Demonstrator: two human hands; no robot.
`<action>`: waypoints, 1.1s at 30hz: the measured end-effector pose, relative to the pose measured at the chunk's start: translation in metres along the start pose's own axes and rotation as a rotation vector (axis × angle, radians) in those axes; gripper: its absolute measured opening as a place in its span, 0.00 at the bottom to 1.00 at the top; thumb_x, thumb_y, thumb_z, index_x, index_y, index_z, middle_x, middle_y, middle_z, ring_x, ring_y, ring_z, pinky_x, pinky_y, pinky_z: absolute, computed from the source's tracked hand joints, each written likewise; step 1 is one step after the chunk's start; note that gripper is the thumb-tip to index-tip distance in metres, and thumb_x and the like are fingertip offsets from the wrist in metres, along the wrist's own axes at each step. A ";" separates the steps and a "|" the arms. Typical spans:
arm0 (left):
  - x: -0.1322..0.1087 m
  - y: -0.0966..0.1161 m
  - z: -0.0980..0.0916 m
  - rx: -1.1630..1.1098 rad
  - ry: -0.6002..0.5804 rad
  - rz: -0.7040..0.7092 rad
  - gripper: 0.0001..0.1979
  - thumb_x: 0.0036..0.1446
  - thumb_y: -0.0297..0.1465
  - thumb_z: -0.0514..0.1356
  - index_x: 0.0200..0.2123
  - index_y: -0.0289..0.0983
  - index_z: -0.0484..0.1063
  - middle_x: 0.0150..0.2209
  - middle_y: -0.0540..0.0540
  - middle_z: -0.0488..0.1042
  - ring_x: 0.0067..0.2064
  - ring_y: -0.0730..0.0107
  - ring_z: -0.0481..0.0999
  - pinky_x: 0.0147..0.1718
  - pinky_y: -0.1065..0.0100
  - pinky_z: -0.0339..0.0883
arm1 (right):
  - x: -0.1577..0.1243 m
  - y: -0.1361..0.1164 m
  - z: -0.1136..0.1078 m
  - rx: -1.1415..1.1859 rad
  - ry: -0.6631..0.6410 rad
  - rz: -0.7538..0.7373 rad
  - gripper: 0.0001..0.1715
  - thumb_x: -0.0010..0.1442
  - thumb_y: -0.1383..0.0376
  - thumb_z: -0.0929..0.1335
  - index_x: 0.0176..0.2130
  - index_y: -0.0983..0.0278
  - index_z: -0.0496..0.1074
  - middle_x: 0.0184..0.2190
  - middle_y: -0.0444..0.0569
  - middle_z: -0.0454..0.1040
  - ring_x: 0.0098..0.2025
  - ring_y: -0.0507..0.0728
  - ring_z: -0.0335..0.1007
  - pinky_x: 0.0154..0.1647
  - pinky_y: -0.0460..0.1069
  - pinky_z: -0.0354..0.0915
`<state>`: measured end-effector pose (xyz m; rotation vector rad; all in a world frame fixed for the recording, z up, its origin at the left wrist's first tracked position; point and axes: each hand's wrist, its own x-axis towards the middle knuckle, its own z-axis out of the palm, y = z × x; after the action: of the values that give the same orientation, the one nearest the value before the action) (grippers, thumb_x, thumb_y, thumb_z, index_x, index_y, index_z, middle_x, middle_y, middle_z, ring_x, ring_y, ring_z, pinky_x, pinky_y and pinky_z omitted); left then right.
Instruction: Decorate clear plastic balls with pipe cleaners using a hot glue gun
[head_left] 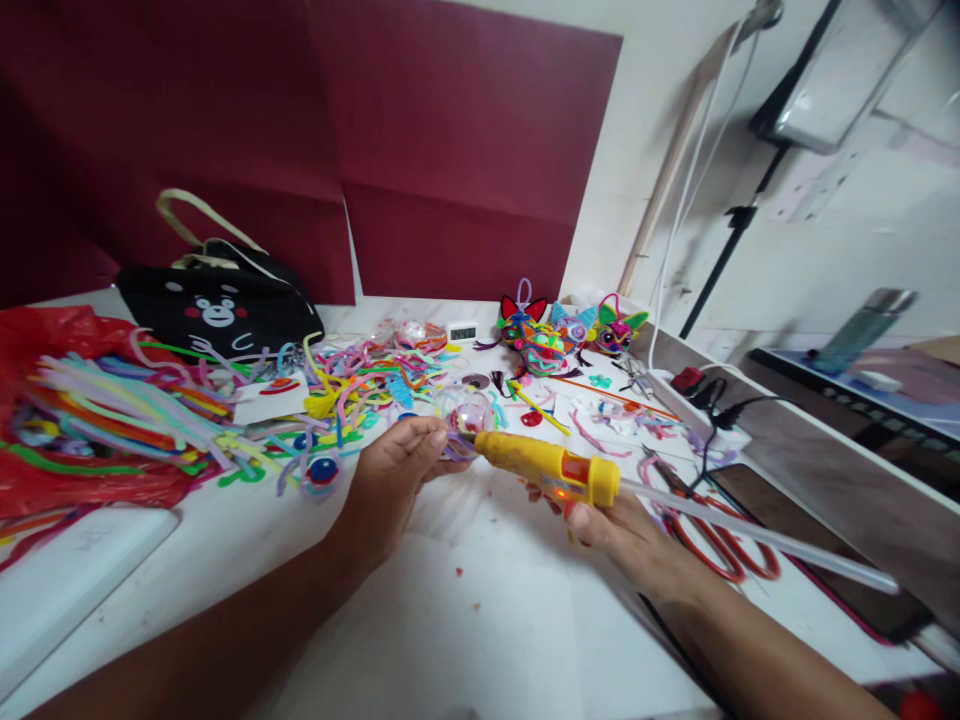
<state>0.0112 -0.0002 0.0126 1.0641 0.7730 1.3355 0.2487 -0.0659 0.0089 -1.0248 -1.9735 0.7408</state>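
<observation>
White tabletop [480,610] bears both forearms. Left hand [390,470]: fingertips pinch a lilac pipe-cleaner loop [457,447], with a clear plastic ball with pink filling [469,410] just beyond them. Right hand [622,530]: fingers curled under a yellow plastic glue gun [551,465], its nozzle touching the loop at the left fingertips. Judgement: gluing stage; the next move calls for a steady nozzle and a firm pinch. Red-handled scissors [720,550] lie beside the right fingers.

At frame centre our left hand [394,475] pinches a clear ball [471,412], and our right hand [626,530] grips the yellow glue gun [551,465], its nozzle at the ball. Red scissors [720,548] lie at the lower right.
</observation>
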 end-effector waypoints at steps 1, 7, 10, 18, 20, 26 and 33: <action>0.000 0.000 0.000 -0.003 -0.003 0.001 0.11 0.47 0.36 0.72 0.30 0.35 0.78 0.30 0.49 0.78 0.32 0.72 0.77 0.35 0.70 0.77 | -0.001 0.002 0.000 0.044 -0.007 0.022 0.28 0.67 0.44 0.60 0.52 0.58 0.74 0.43 0.52 0.76 0.48 0.64 0.71 0.50 0.58 0.68; 0.000 -0.001 -0.001 -0.022 -0.011 -0.005 0.10 0.47 0.36 0.72 0.31 0.36 0.79 0.30 0.50 0.77 0.32 0.73 0.77 0.35 0.70 0.77 | 0.000 0.006 0.001 0.187 -0.010 0.100 0.34 0.65 0.41 0.60 0.52 0.61 0.75 0.43 0.53 0.76 0.44 0.62 0.71 0.50 0.57 0.69; -0.001 0.000 -0.001 -0.027 -0.007 -0.018 0.11 0.48 0.36 0.72 0.31 0.36 0.79 0.30 0.50 0.78 0.33 0.72 0.78 0.36 0.69 0.77 | -0.001 0.007 0.000 0.175 -0.006 0.098 0.32 0.65 0.42 0.60 0.52 0.60 0.75 0.44 0.52 0.76 0.43 0.62 0.71 0.48 0.55 0.69; -0.002 0.004 0.002 -0.044 -0.012 -0.047 0.11 0.49 0.35 0.72 0.33 0.34 0.79 0.33 0.48 0.79 0.35 0.71 0.78 0.37 0.70 0.77 | -0.002 0.001 -0.001 0.045 0.017 0.019 0.28 0.65 0.43 0.61 0.48 0.59 0.73 0.44 0.53 0.74 0.44 0.63 0.70 0.46 0.56 0.68; -0.002 0.003 0.002 -0.053 -0.015 -0.054 0.11 0.49 0.35 0.71 0.33 0.34 0.79 0.34 0.47 0.79 0.36 0.70 0.79 0.37 0.70 0.76 | 0.002 -0.005 0.000 0.030 0.023 -0.065 0.27 0.66 0.43 0.60 0.43 0.60 0.72 0.40 0.52 0.72 0.42 0.62 0.70 0.43 0.56 0.67; -0.001 0.000 0.000 -0.069 -0.035 -0.082 0.11 0.51 0.35 0.70 0.34 0.34 0.79 0.35 0.46 0.80 0.37 0.68 0.79 0.38 0.69 0.77 | 0.012 -0.008 0.003 -0.087 0.045 -0.285 0.22 0.66 0.46 0.62 0.45 0.60 0.67 0.39 0.51 0.70 0.40 0.60 0.67 0.42 0.56 0.65; 0.001 -0.003 0.000 -0.114 -0.046 -0.121 0.08 0.52 0.32 0.69 0.33 0.34 0.79 0.34 0.45 0.81 0.38 0.67 0.80 0.38 0.68 0.76 | 0.011 -0.009 0.007 -0.288 0.070 -0.415 0.16 0.63 0.62 0.68 0.50 0.61 0.65 0.43 0.53 0.70 0.44 0.61 0.67 0.45 0.57 0.65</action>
<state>0.0124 0.0009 0.0104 0.9401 0.7076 1.2337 0.2351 -0.0615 0.0158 -0.7470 -2.1743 0.1953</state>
